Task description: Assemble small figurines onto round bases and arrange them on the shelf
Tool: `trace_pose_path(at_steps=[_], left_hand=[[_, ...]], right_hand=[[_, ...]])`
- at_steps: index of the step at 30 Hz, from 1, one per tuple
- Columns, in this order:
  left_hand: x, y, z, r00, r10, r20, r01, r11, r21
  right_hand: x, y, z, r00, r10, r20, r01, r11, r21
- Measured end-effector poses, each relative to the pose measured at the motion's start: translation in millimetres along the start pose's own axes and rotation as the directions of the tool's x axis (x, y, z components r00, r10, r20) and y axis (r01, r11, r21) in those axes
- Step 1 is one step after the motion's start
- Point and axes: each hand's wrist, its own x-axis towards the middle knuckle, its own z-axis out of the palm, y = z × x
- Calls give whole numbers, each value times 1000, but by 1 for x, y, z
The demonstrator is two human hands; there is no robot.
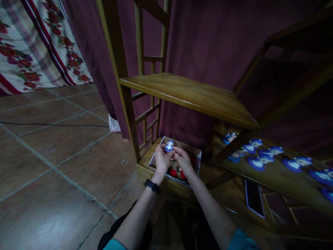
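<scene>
Figurine (170,144): upright above the box (199,160) | left hand (161,159): gripping one side | right hand (182,161): fingertips gripping the other | I see red pieces (173,172) inside the box

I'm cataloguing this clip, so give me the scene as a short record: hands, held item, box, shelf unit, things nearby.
Left hand: fingers on the figurine; black wristband on the wrist
Right hand: fingers at the figurine's base
Held item: purple-and-white figurine, upright, above the box
Box: open box, red round pieces inside
Shelf unit: wooden shelf unit, box on its low board
Nearby: similar purple-based figurines and a smartphone, right
</scene>
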Motion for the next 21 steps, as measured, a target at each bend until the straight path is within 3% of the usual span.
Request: trace_pose_path(at_steps=[9, 21], left_hand=[[-2, 4, 4, 976, -121, 181, 183, 905, -383], [-3, 7, 3, 971, -158, 181, 223, 873, -434]], right_hand=[[0, -9, -1, 1000, 5, 8, -6, 992, 125], [-1, -9, -1, 1000, 10, 3, -10, 992, 129]])
